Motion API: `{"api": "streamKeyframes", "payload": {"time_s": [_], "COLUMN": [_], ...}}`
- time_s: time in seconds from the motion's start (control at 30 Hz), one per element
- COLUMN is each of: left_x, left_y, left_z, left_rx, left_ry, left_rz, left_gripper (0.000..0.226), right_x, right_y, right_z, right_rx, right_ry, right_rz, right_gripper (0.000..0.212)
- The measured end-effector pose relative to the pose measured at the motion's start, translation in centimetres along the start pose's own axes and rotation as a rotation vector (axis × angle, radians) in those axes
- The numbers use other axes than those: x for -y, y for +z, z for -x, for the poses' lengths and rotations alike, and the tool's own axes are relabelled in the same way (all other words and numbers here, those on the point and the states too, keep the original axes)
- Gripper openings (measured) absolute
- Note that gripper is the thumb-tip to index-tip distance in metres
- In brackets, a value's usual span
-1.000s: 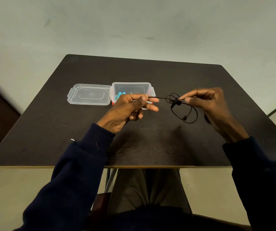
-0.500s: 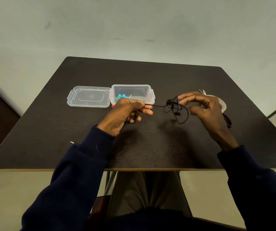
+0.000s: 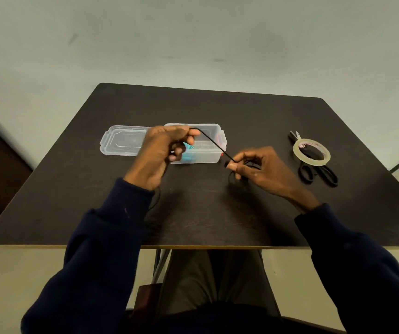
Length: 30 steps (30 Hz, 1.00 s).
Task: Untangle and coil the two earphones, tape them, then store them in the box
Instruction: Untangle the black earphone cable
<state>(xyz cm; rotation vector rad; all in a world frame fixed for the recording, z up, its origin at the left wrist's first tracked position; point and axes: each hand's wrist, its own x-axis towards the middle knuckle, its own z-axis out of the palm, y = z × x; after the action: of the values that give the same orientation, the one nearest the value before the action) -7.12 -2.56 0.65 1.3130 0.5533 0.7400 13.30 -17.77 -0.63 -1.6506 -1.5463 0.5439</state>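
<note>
**Untangling the black earphone, one strand pulled taut**

The step in hand looks like untangling. The left hand (image 3: pixel 162 155) is raised over the far part of the desk (image 3: pixel 193 213), just in front of the box (image 3: pixel 208 158). Its fingers are curled round the cord of the black earphone (image 3: pixel 214 147), which leaves the hand at the thumb. From there a single taut strand slants down and to the right into the right hand (image 3: pixel 263 172). That hand sits low over the desk and pinches the cord between thumb and fingertips. A few dark loops (image 3: pixel 232 177) bunch beneath it, too blurred to count. More cord seems to trail down past the left wrist.

The clear box stands open with its lid (image 3: pixel 123 141) lying flat just to its left. A teal earphone (image 3: pixel 188 155) shows inside it, partly hidden by the left hand. I cannot tell whether it is taped.

The tape roll (image 3: pixel 312 162) lies on the scissors (image 3: pixel 321 169) at the far right, well apart from both hands and not yet needed.

By my reading the task is past its midpoint. Next, the bunch under the right hand has to be worked loose, by feeding slack into it rather than pulling harder, since tension would likely tighten any knot. Only then does coiling make sense.
</note>
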Motion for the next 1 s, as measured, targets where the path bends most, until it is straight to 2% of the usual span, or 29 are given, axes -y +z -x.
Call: {"api": "streamKeyframes", "payload": {"time_s": [0.17, 0.23, 0.37, 0.5, 0.53, 0.6, 0.63, 0.7, 0.83, 1.0], "left_x": [-1.7, -2.5, -3.5, -3.6, -3.4, -2.7, -2.4, -2.1, 0.0, 2.8], "left_y": [-3.3, -4.6, -7.4, -8.3, -8.0, -6.5, -5.2, -1.9, 3.8, 4.3], "left_z": [0.0, 0.1, 0.4, 0.6, 0.7, 1.0, 1.2, 1.7, 2.1, 1.1], "left_rx": [-0.062, -0.094, -0.098, 0.103, 0.098, -0.014, -0.055, -0.006, 0.282, 0.196], "left_ry": [0.001, -0.023, -0.119, -0.231, -0.217, -0.063, 0.066, 0.253, 0.183, 0.183], "left_rz": [0.018, -0.071, -0.552, -1.051, -1.159, -1.303, -1.303, -1.166, -0.765, -0.485], "left_gripper": [0.026, 0.027, 0.028, 0.016, 0.009, 0.019, 0.025, 0.029, 0.031, 0.026], "right_x": [-0.9, -1.1, -1.1, -0.8, -0.7, -0.4, -0.2, 0.1, 0.7, 0.7], "right_y": [-2.4, -3.1, -3.7, -3.0, -2.7, -2.2, -1.9, -1.3, -0.4, -0.1], "right_z": [0.9, 1.3, 1.8, 1.8, 1.6, 1.2, 1.1, 0.8, 0.6, 0.8], "right_rx": [0.039, 0.074, 0.034, 0.012, 0.022, 0.039, 0.040, 0.026, -0.038, -0.103], "right_ry": [0.040, 0.073, 0.091, 0.075, 0.074, 0.073, 0.064, 0.019, -0.062, -0.089], "right_rz": [0.155, 0.174, 0.145, 0.092, 0.097, 0.112, 0.112, 0.098, 0.020, -0.091], "right_gripper": [0.007, 0.006, 0.012, 0.017, 0.018, 0.021, 0.024, 0.027, 0.031, 0.037]}}
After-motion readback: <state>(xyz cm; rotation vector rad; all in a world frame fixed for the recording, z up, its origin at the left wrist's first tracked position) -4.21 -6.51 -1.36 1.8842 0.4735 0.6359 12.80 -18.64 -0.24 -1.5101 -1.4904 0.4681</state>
